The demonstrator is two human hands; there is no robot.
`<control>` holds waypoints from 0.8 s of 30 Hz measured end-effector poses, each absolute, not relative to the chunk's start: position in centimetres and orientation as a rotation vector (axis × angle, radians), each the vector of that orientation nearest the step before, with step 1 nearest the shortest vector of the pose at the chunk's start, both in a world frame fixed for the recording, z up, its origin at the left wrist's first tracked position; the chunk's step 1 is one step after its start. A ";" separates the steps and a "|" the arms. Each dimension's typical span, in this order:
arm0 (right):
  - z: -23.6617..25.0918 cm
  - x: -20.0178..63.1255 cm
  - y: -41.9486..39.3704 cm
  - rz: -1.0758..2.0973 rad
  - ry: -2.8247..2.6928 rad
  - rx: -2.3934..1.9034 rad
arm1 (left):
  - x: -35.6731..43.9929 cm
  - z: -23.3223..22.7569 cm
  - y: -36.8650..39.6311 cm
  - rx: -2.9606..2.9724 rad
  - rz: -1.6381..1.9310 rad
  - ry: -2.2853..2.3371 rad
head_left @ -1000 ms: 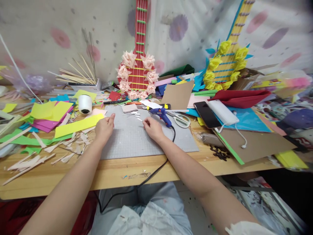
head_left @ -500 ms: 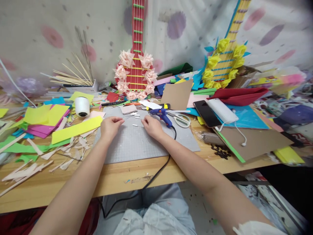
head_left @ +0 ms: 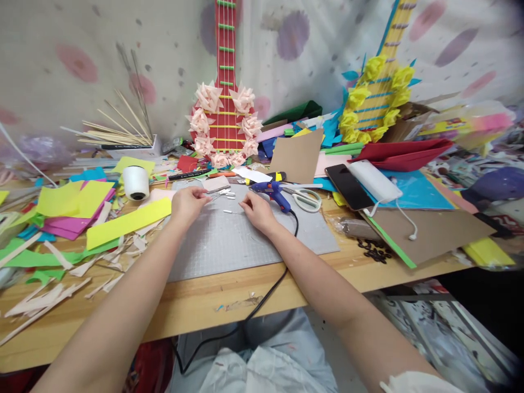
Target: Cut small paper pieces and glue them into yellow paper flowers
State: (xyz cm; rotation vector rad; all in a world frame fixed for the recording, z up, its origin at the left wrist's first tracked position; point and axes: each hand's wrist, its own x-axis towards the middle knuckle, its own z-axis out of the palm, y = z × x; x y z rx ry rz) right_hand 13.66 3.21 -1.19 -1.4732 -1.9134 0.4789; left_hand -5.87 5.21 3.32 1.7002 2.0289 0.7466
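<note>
Left hand (head_left: 186, 203): your fingers are pinched together on what looks like thin metal tweezers (head_left: 218, 190), at the far left part of the grey cutting mat (head_left: 245, 240).
Tweezers, handling: light, stiff, springy; probably slippery at the tips. Grip mid-shank, where you have them.
Tweezers, axis: long axis runs left to right, tips pointing right toward the small white pieces (head_left: 227, 192).
White stick piece (head_left: 228, 212): lies flat on the mat between your hands; tiny, light, easily flicked away. Long axis left to right.
Right hand (head_left: 256, 210): fingertips drawn together at the piece's right end; contact too small to tell.
Glue gun (head_left: 273, 192): just beyond your right hand.
</note>
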 end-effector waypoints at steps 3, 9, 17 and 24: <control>-1.2 13.8 3.0 0.505 -1.944 -1.475 | -5.9 3.5 5.4 1.710 0.687 2.066; -0.7 13.4 2.3 0.491 -2.128 -1.452 | -6.4 2.8 5.4 1.685 0.627 2.030; -0.8 13.0 2.3 0.257 -2.296 -1.513 | -6.2 2.6 5.4 1.660 0.692 1.912; -0.3 12.7 1.9 0.369 -2.116 -1.637 | -3.7 2.4 5.9 2.323 0.565 1.947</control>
